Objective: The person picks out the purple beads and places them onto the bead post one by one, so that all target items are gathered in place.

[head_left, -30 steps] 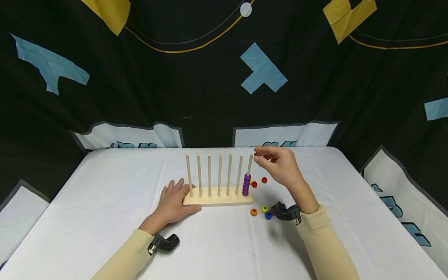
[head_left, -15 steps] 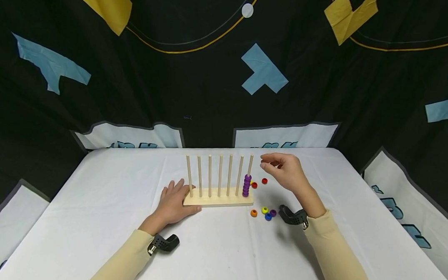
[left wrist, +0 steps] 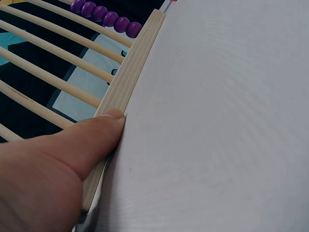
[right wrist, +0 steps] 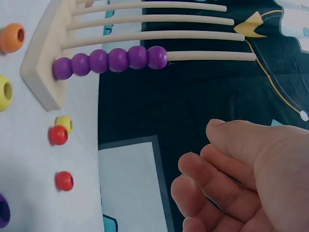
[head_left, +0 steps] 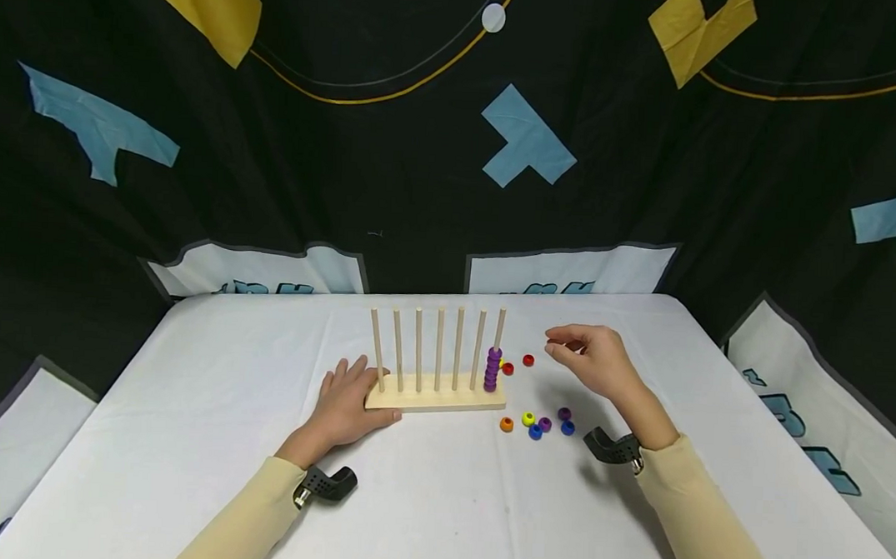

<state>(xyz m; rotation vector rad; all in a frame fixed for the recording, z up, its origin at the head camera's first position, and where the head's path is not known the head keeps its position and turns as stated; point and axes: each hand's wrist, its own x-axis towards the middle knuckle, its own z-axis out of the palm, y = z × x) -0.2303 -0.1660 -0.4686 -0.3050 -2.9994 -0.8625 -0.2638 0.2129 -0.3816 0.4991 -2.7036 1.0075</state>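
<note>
A wooden peg stand [head_left: 435,402] with several upright rods stands on the table. Its rightmost rod carries a stack of purple beads [head_left: 492,371]. My left hand [head_left: 345,404] holds the stand's left end, the thumb [left wrist: 104,130] along the front edge of the base and the index finger reaching behind. To the right of the stand, my right hand [head_left: 590,359] hovers above the table with loosely bent fingers. Nothing shows between its thumb and fingertips in the right wrist view, where the purple stack [right wrist: 108,62] is also seen.
Loose beads lie right of the stand: an orange bead [head_left: 507,425], a yellow bead [head_left: 528,418], blue beads [head_left: 567,428] and purple beads [head_left: 565,414] in front, red beads [head_left: 529,361] farther back. Another yellow bead [right wrist: 65,123] sits near the base. A dark curtain [head_left: 422,187] hangs behind the table.
My right hand has moved away from the rightmost rod, to the right and lower. This uncovers a purple and a blue bead in the front group. The left hand stays put.
</note>
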